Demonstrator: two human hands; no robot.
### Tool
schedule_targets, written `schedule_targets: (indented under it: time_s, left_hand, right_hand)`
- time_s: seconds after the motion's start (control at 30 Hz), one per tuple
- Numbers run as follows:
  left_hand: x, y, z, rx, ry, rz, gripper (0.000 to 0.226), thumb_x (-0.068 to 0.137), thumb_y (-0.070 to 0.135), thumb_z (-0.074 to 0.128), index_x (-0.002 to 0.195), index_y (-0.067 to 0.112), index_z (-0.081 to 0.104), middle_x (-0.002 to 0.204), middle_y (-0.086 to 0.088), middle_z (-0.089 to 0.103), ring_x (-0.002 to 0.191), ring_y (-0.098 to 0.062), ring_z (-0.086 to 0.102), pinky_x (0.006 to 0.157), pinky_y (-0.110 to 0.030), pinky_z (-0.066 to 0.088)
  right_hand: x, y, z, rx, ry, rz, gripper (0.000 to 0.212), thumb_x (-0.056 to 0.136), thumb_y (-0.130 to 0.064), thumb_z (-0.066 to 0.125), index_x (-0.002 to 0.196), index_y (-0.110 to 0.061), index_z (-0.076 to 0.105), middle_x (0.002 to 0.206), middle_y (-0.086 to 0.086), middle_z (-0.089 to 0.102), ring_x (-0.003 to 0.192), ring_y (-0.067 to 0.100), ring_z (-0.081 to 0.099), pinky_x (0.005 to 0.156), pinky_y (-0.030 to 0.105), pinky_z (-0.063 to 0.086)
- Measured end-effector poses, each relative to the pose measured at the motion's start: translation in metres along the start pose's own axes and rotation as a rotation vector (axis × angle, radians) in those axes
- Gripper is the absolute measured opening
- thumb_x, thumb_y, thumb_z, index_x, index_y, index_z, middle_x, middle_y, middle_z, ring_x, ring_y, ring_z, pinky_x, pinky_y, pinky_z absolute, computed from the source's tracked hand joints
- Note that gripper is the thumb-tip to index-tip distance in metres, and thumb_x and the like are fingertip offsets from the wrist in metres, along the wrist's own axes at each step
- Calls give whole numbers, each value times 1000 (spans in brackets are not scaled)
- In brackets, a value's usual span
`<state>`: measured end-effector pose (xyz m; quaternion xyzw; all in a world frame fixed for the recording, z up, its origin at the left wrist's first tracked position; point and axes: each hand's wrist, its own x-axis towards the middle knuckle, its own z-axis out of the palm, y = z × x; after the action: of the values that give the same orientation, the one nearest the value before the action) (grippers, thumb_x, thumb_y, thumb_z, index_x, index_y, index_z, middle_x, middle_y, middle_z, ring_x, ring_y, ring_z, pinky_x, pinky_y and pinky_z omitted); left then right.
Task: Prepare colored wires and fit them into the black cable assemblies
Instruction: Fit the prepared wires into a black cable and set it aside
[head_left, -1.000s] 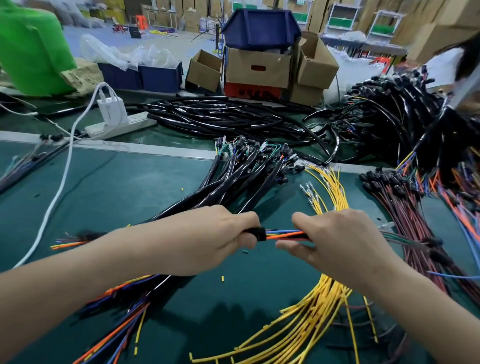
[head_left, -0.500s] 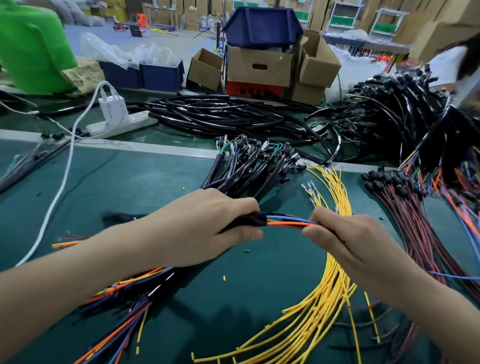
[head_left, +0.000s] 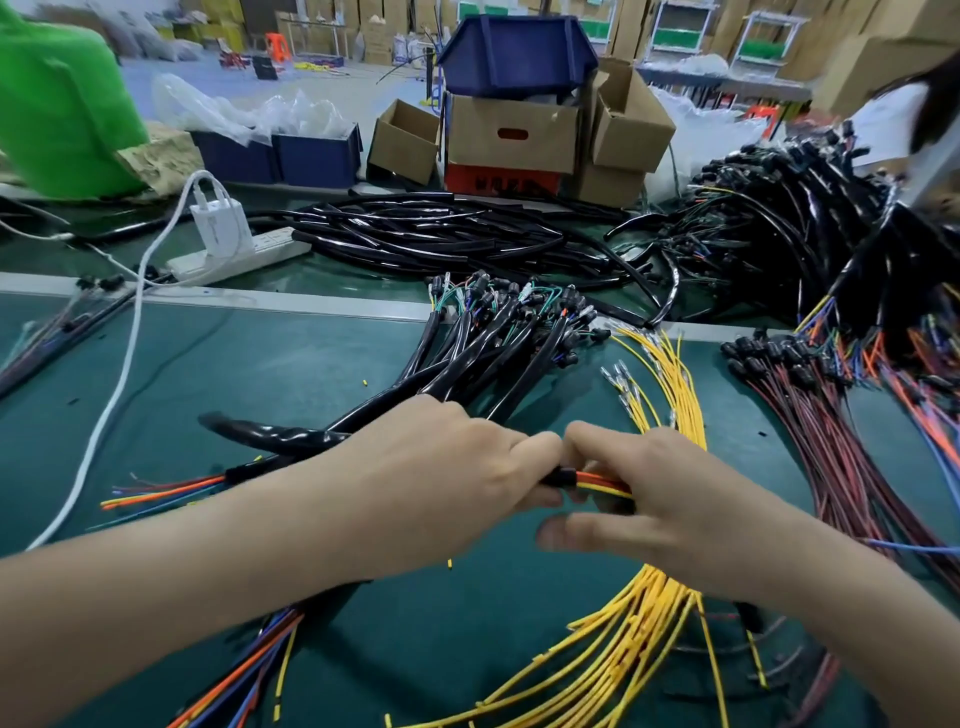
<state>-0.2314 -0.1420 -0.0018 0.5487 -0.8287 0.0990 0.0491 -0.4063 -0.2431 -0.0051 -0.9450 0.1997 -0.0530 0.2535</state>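
Between the two hands, a black sleeve meets a bunch of colored wires. The left hand grips the sleeve's end; the right hand pinches the wires just beside it. This piece looks partly threaded, not finished. Beyond the hands lies a pile of assemblies with connectors, seemingly done. Loose yellow wires under the right hand and red wires to its right suggest much work remains.
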Motion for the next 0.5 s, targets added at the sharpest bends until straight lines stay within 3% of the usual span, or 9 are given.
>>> schedule_targets:
  time_s: [0.07, 0.17, 0.37, 0.5]
  left_hand:
    - [-2, -6, 2, 38, -39, -100, 33, 89, 55, 0, 87, 29, 21, 81, 5, 58, 63, -29, 60, 48, -34, 38]
    - [-7, -15, 9, 41, -144, -185, 34, 76, 56, -14, 80, 30, 6, 91, 6, 56, 82, -28, 59, 61, -37, 42]
    - [-3, -6, 7, -11, -256, -124, 26, 93, 54, 10, 88, 30, 16, 82, 8, 46, 78, -28, 58, 67, -40, 45]
    - [10, 9, 6, 73, -236, -77, 25, 100, 44, 20, 86, 24, 13, 77, 6, 39, 57, -25, 42, 53, -36, 35]
  right_hand:
    - [-3, 9, -3, -74, 38, 65, 34, 80, -50, 64, 71, -24, 45, 58, -3, 48, 55, 10, 41, 51, 23, 31]
    - [-7, 18, -3, -44, 104, 146, 34, 85, -41, 62, 64, -25, 42, 55, -10, 48, 50, 10, 39, 49, 22, 31]
    - [-7, 7, -4, -327, 66, 191, 40, 89, -48, 55, 60, -28, 34, 55, -6, 43, 49, 9, 38, 52, 25, 34]
    - [-5, -16, 3, -417, 79, 168, 30, 91, -49, 46, 72, -27, 37, 75, -6, 46, 69, 20, 46, 64, 30, 43]
